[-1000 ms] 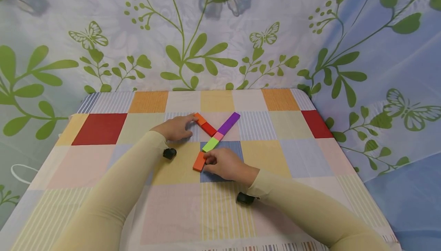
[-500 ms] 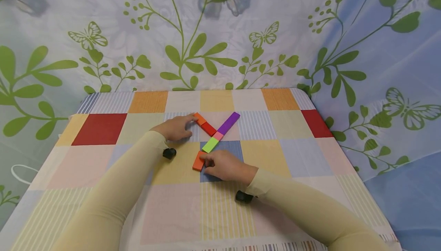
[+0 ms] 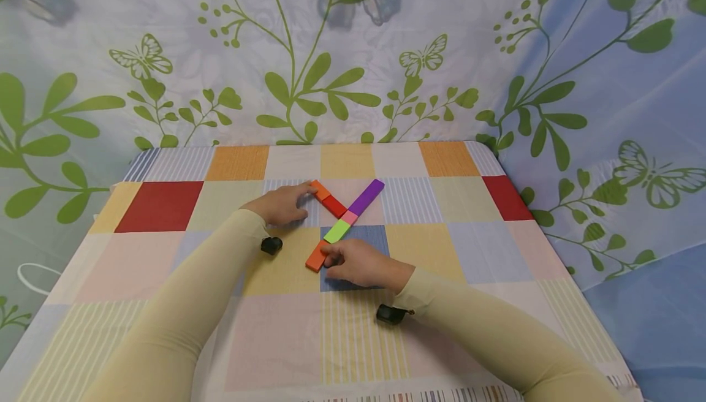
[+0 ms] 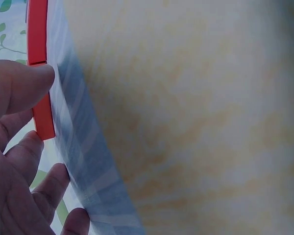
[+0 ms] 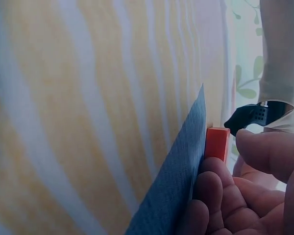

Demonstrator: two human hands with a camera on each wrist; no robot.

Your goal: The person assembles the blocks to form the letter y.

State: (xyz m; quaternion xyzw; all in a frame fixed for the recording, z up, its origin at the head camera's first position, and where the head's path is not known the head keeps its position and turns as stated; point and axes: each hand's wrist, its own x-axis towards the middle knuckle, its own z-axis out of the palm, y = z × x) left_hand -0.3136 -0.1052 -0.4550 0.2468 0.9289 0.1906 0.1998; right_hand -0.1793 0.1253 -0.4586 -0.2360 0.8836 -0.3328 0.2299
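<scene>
Flat, coloured wooden blocks lie in a Y-like figure on the patchwork cloth (image 3: pixel 425 255). My left hand (image 3: pixel 280 204) touches the far orange block (image 3: pixel 320 190) with a fingertip, its thumb held apart. In the left wrist view the thumb overlaps that block and the other fingers lie loose. My right hand (image 3: pixel 361 264) holds the near orange block (image 3: pixel 316 257) by its right side, index finger on its edge and the other fingers curled. A lime green block (image 3: pixel 337 231) lies just beyond it. Then come a pink block (image 3: pixel 349 217) and a purple block (image 3: pixel 366 197).
A red block (image 3: pixel 334 206) joins the far orange one to the row. Behind the table hangs a leaf-patterned curtain (image 3: pixel 353 53). Black wrist cameras, one (image 3: pixel 271 246) on the left and one (image 3: pixel 390 314) on the right, sit by the sleeves.
The near orange block has turned slightly and slid a little away from me and left, under my right fingers. My left hand and the other blocks stay where they were.
</scene>
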